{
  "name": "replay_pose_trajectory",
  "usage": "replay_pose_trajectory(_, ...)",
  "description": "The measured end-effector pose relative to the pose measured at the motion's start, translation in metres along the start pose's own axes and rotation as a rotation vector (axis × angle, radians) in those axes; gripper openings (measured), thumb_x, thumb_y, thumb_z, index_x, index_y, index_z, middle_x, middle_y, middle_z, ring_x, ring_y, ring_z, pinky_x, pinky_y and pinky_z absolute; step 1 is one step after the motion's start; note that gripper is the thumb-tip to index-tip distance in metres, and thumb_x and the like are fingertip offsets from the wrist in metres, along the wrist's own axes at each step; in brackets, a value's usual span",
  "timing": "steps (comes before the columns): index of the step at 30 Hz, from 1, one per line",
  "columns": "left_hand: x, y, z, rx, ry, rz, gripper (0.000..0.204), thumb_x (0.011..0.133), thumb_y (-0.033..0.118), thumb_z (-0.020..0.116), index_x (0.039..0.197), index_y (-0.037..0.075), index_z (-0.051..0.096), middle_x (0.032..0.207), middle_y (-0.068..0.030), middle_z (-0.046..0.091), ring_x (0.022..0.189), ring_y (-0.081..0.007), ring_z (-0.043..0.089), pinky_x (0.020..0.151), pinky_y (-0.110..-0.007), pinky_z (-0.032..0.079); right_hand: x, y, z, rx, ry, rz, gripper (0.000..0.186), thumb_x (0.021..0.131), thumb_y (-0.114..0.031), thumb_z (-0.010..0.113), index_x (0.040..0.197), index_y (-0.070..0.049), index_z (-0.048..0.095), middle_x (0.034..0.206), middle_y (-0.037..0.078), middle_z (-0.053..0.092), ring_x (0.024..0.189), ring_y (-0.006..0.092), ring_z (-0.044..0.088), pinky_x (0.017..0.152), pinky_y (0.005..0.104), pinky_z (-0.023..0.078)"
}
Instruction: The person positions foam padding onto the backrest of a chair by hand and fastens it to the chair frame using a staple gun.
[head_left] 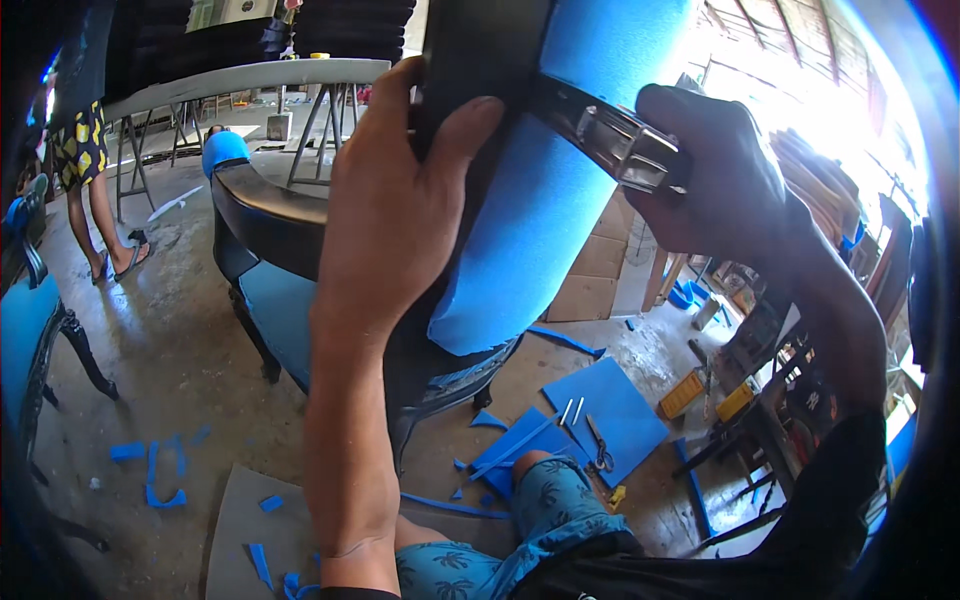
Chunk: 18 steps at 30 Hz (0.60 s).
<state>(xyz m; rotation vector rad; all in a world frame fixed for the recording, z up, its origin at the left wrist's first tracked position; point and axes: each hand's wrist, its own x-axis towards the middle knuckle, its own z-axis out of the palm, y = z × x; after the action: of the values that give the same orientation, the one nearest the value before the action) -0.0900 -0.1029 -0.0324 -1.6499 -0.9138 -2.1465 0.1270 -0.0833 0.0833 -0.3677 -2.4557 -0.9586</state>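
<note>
Close in front of me rises a dark chair frame (487, 75) with a long blue foam pad (530, 225) along it. My left hand (395, 190) grips the frame's left edge, its thumb lying on the near face and its fingers partly hidden behind. My right hand (725, 165) is closed round what looks like a staple gun (630, 148), with a shiny metal body and a dark front part. That front part lies across the blue pad and reaches the dark frame; whether its tip presses on the frame, I cannot tell.
Scissors (599, 445) lie on blue foam sheets (612, 410) on the floor, among offcuts. Left stand a blue-padded armchair (275, 205) and another chair (75, 345). A person's legs (100, 225) show beside a trestle table (250, 82). Yellow cans (684, 394) stand at right.
</note>
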Motion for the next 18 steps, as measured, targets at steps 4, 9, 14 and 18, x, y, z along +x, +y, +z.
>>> replay_pose_trajectory(4, -0.001, -0.009, 0.003, -0.01, -0.036, -0.045, 0.044, 0.099, 0.03, 0.065, 0.126, -0.003, 0.055, 0.095, -0.0173, 0.072, 0.084, -0.027, 0.071, 0.077, -0.037, 0.054, -0.034, 0.007, 0.007, 0.047, 0.074, -0.009, 0.023, 0.074, -0.002, 0.069, 0.093, -0.003, 0.056, 0.079, 0.013, 0.063, 0.068, 0.0293, 0.065, 0.063, 0.04, 0.051)
replay_pose_trajectory(9, -0.007, 0.008, -0.008, 0.06, -0.057, -0.172, 0.044, 0.101, 0.031, 0.062, 0.131, -0.001, 0.055, 0.109, -0.0102, 0.069, 0.099, -0.0168, 0.064, 0.089, -0.03, 0.05, -0.188, -0.011, 0.065, 0.423, -0.137, 0.383, 0.027, 0.073, 0.002, 0.066, 0.097, -0.003, 0.056, 0.082, 0.018, 0.057, 0.078, 0.0415, 0.059, 0.066, 0.0486, 0.047)
replay_pose_trajectory(14, -0.001, 0.012, 0.014, -0.034, -0.004, -0.149, 0.046, 0.1, 0.028, 0.064, 0.134, -0.001, 0.053, 0.12, -0.0094, 0.064, 0.109, -0.0159, 0.059, 0.097, -0.031, 0.045, -0.386, -0.047, 0.164, 0.844, -0.448, 0.981, 0.026, 0.088, -0.01, 0.065, 0.112, -0.002, 0.062, 0.092, 0.025, 0.067, 0.089, 0.0485, 0.063, 0.073, 0.0456, 0.052)
replay_pose_trajectory(18, -0.001, 0.006, 0.014, 0.048, -0.03, -0.136, 0.05, 0.099, 0.032, 0.065, 0.134, -0.002, 0.052, 0.121, -0.0066, 0.062, 0.111, -0.0161, 0.057, 0.098, -0.031, 0.044, -0.508, -0.053, 0.223, 0.849, -0.667, 1.283, 0.027, 0.085, -0.016, 0.064, 0.102, 0.004, 0.063, 0.086, 0.026, 0.069, 0.085, 0.041, 0.07, 0.07, 0.0451, 0.052)
